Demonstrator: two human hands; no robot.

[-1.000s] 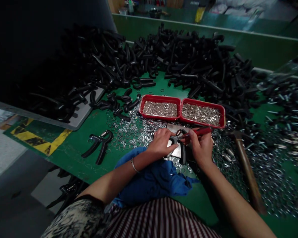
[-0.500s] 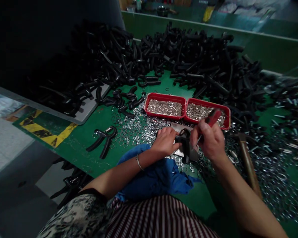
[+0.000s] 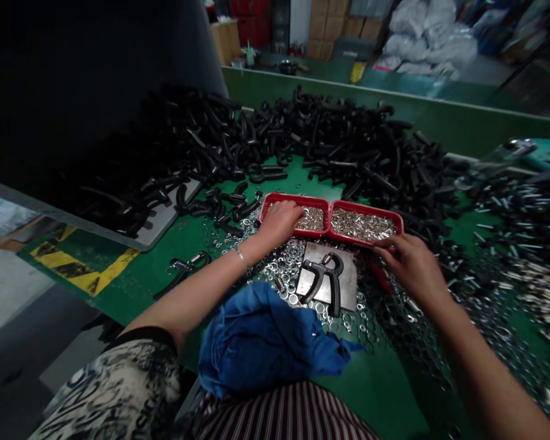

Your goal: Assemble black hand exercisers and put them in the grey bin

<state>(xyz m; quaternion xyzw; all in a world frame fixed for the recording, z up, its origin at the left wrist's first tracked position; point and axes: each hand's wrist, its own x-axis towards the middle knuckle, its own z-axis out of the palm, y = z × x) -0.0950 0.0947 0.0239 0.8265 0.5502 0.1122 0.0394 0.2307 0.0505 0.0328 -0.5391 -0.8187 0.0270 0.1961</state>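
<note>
My left hand (image 3: 279, 221) reaches forward, fingertips down in the left red tray (image 3: 275, 200) of small shiny metal parts; whether it has pinched one is hidden. My right hand (image 3: 410, 263) rests at the front edge of the right red tray (image 3: 396, 215) of metal pins. A red-handled tool (image 3: 383, 278) pokes out from under its palm. Between my hands a black hand-grip exerciser (image 3: 323, 275) lies untouched on a small metal plate (image 3: 346, 290).
Large heaps of black handles (image 3: 348, 140) cover the back of the green table (image 3: 376, 379). Loose metal rings (image 3: 238, 244) and springs (image 3: 522, 269) litter the surface. Another hand grip (image 3: 183, 270) lies to the left. A blue cloth (image 3: 261, 336) sits at the near edge.
Both hands have let go of the hand grip on the plate. The left hand moved forward into the left tray; the right hand dropped with the red tool to the right tray's edge.
</note>
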